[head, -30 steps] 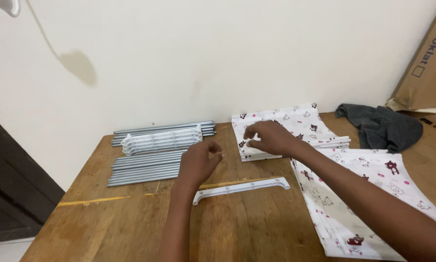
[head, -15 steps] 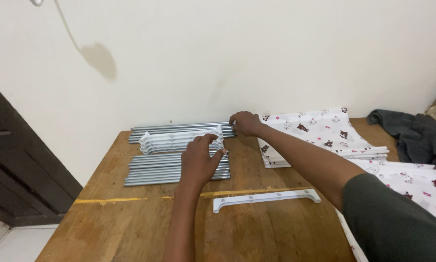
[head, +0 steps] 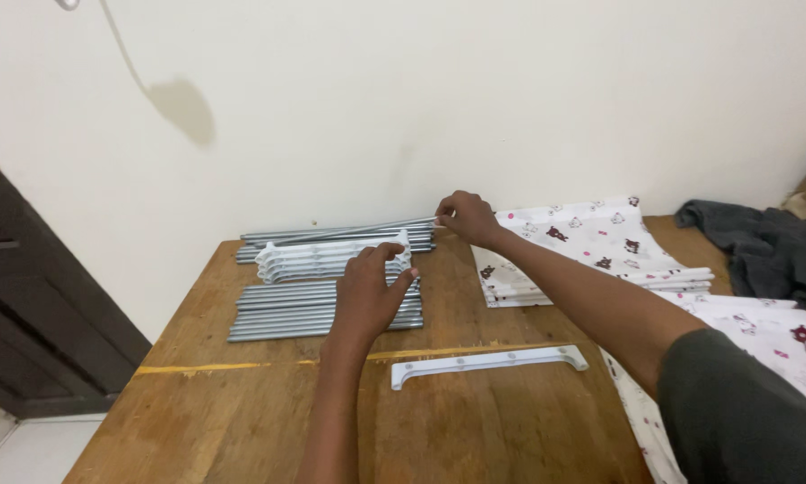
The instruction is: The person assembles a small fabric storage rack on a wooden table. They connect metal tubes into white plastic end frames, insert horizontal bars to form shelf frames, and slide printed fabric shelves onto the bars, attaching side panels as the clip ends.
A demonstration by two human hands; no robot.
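Dark door panelling (head: 26, 332) stood at the far left, beside the wooden bench (head: 242, 412). Grey metal rods (head: 286, 309) lay in a flat bundle near the bench's back left, with a stack of white plastic brackets (head: 318, 258) behind them and a second bundle of rods (head: 331, 236) against the wall. The left hand (head: 367, 291) rested palm down across the near rods, fingers spread and touching the bracket stack, holding nothing; half a second before it had lain in much the same place. The right hand (head: 466, 218) pinched the end of a rod in the back bundle, fingers closed on it, whereas a second earlier it had been on the patterned white cloth (head: 591, 246). A single white bracket (head: 488, 363) lay alone nearer the person. Further right sat a crumpled grey garment (head: 766, 246).
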